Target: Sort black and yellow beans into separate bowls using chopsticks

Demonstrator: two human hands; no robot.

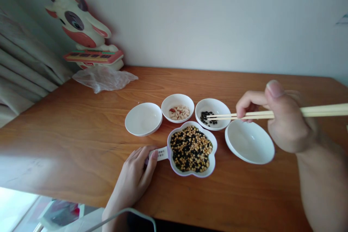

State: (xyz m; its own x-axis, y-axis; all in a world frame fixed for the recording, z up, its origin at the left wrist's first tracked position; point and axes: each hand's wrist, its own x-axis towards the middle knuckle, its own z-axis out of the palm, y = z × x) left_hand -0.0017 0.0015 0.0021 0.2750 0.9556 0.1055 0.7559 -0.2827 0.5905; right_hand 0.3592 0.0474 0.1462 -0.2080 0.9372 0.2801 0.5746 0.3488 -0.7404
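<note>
My left hand [138, 174] is closed round the short handle of a flower-shaped bowl [215, 148] with a pale purple rim. Mixed black and yellowish beans [191, 148] fill it. In my right hand [282, 116] is a pair of chopsticks [255, 115], held nearly level, thumb on the near side. Their tips are over the white bowl of black beans [225, 107]; whether a bean is between them is too small to tell. Under my right hand stands a white bowl [250, 145] with nothing visible inside.
Behind the flower-shaped bowl is a white bowl [178, 98] of pale, split nuts. To its left stands another bare white bowl [143, 117]. A cow-shaped toy keyboard [94, 56] and a crumpled clear plastic bag [104, 78] are at the back left. A cable [130, 211] crosses the bottom.
</note>
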